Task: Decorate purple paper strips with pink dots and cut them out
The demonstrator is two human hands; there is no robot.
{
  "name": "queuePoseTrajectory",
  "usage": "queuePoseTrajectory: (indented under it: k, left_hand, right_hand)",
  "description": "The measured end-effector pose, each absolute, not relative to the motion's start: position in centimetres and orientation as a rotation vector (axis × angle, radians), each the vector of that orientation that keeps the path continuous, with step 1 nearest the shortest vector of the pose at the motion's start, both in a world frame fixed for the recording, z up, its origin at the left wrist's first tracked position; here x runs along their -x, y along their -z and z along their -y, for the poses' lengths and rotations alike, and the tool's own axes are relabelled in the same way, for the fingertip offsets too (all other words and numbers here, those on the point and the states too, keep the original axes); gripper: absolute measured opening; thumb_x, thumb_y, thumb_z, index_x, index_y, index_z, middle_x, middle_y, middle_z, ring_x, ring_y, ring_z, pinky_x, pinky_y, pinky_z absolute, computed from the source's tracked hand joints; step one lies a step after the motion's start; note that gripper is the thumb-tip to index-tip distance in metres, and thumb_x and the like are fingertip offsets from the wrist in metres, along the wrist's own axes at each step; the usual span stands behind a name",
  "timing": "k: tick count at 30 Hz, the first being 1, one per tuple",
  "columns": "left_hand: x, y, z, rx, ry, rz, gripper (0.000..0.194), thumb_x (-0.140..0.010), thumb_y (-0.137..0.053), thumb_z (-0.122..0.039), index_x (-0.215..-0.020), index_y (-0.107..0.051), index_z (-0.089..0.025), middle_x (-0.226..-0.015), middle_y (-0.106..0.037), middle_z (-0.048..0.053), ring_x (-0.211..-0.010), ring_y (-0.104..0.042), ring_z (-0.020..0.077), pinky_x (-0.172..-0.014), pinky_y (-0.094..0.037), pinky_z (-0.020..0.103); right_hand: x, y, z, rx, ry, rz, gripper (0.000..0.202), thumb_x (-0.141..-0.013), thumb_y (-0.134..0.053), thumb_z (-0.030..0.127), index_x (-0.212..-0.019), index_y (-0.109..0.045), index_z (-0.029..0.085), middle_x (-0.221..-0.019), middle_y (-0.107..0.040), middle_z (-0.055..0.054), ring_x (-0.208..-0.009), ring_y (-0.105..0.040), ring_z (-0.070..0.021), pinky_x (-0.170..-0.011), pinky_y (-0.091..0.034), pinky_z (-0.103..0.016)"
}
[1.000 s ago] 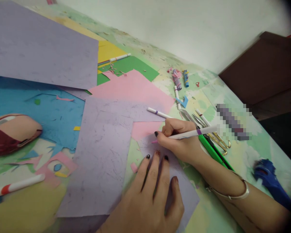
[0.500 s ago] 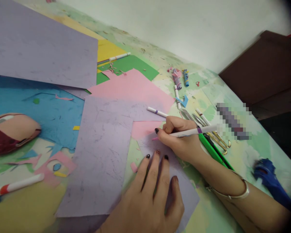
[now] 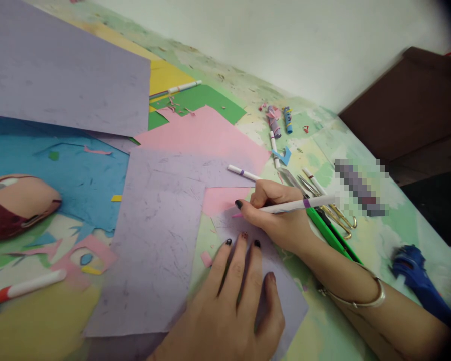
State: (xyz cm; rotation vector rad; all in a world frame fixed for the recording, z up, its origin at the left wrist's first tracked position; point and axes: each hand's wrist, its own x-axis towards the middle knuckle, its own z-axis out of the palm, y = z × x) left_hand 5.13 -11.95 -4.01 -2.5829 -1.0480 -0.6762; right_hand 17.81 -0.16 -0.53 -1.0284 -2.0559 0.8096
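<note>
My right hand pinches a white felt-tip pen with a purple band, its pink tip pointing left at a small purple paper sheet. Whether the tip touches the paper I cannot tell. My left hand lies with fingers spread over that same sheet, below the pen tip. Beside it on the left is a larger purple paper with a corner cut out. Pink paper shows behind it. A capped white marker lies just beyond my right hand.
Gold-handled scissors and a green cutter lie beside my right wrist. Farther right is a blue tape dispenser. At left are a computer mouse, paper scraps and a red-banded marker. Two paper rolls lie near the wall.
The pen tip and my right thumb have shifted slightly left over the purple sheet. My left hand stays in place, and the view has moved only a little.
</note>
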Motion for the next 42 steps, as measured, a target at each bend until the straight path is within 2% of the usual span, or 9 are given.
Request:
queuePoseTrajectory:
  k: [9,15,28,37,42]
  left_hand:
    - [-5.07,3.91,12.06,2.592,0.664,1.055,0.029,-0.084,-0.048,-0.022,-0.110,-0.049,-0.010,-0.111,-0.063,0.026,-0.107,-0.059,0.0421,-0.091,-0.039,0.055]
    - [-5.04,3.92,12.12,2.599,0.672,1.045,0.030,-0.083,-0.050,-0.024,-0.110,-0.049,-0.010,-0.111,-0.063,0.027,-0.106,-0.059,0.0432,-0.089,-0.042,0.054]
    - [-5.13,3.99,12.11,2.599,0.655,1.061,0.030,-0.084,-0.050,-0.024,-0.110,-0.049,-0.010,-0.112,-0.063,0.027,-0.108,-0.058,0.0424,-0.091,-0.039,0.055]
    - [-5.09,4.25,12.25,2.587,0.678,1.051,0.030,-0.083,-0.051,-0.024,-0.110,-0.049,-0.010,-0.112,-0.063,0.026,-0.107,-0.058,0.0428,-0.090,-0.039,0.055]
    - [-5.08,4.06,12.34,2.599,0.659,1.066,0.032,-0.084,-0.051,-0.027,-0.111,-0.048,-0.010,-0.113,-0.062,0.027,-0.108,-0.058,0.0413,-0.092,-0.037,0.056]
  right_hand:
    - [-17.76,0.40,0.29,1.043,-0.704,2.084,0.036,-0.070,-0.055,0.006,-0.052,-0.026,0.019,-0.050,-0.027,0.007,-0.050,-0.026,-0.0063,-0.046,-0.023,-0.022]
    - [-17.86,0.45,0.35,1.005,-0.814,2.051,0.037,-0.068,-0.054,0.004,-0.052,-0.025,0.019,-0.049,-0.024,0.008,-0.048,-0.022,-0.0054,-0.045,-0.020,-0.022]
    - [-17.79,0.45,0.26,1.044,-0.787,2.071,0.037,-0.073,-0.060,0.013,-0.052,-0.031,0.019,-0.048,-0.032,0.007,-0.048,-0.028,-0.0060,-0.044,-0.024,-0.021]
    - [-17.81,0.49,0.28,1.058,-0.677,2.098,0.036,-0.071,-0.055,0.008,-0.052,-0.027,0.019,-0.050,-0.028,0.007,-0.050,-0.027,-0.0067,-0.047,-0.024,-0.022]
    - [-17.85,0.44,0.32,1.050,-0.726,2.083,0.036,-0.069,-0.053,0.006,-0.052,-0.024,0.019,-0.050,-0.025,0.007,-0.049,-0.023,-0.0064,-0.046,-0.021,-0.022]
